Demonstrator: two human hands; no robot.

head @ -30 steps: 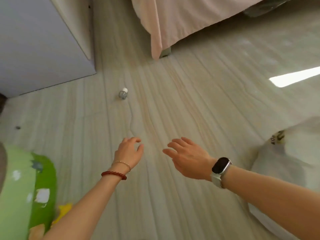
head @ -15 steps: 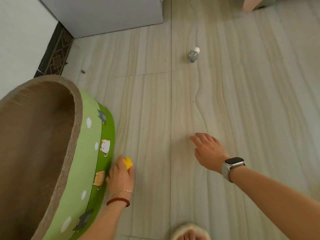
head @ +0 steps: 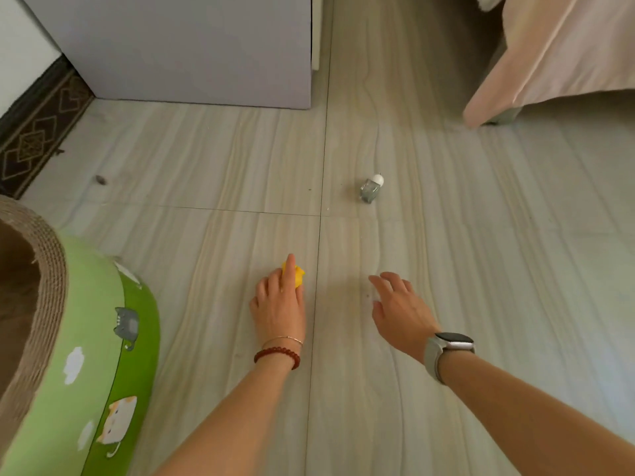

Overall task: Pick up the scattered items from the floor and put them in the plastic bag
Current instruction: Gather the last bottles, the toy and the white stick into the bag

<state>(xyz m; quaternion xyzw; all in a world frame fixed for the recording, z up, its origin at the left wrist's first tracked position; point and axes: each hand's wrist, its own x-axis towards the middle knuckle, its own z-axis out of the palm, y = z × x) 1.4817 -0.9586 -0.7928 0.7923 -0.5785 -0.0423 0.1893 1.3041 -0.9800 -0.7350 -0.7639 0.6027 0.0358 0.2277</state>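
On the floor [head: 220, 173] near the middle of the view, a small yellow item [head: 298, 274] lies under the fingers of the left hand [head: 280, 305]. The index finger extends over the top of the item; the other fingers curl beside it. The item is in contact with the hand, but a completed closure around it cannot be confirmed. The left wrist carries a red bead bracelet [head: 276, 354] and a thin chain.

Just to the right, across a tile seam, the right hand [head: 400, 312] hovers palm down with fingers spread and relaxed, holding nothing. A smartwatch [head: 446, 350] with a grey strap sits on the right wrist.

Farther away, beyond the right hand, a small clear glass bottle [head: 371, 191] with a white round cap rests on the floor, well apart from both hands.

At the left edge, a round green cardboard scratcher bowl [head: 113, 355] printed with cartoon cats and clouds stands on the floor; its corrugated rim and brown interior are visible. A pale grey cabinet [head: 192, 53] occupies the upper left, and a dark patterned skirting [head: 37, 128] runs along the wall beside it. At the upper right, a pink bed sheet [head: 563, 53] hangs over the corner of a bed. A small dark speck lies on the floor near the skirting.
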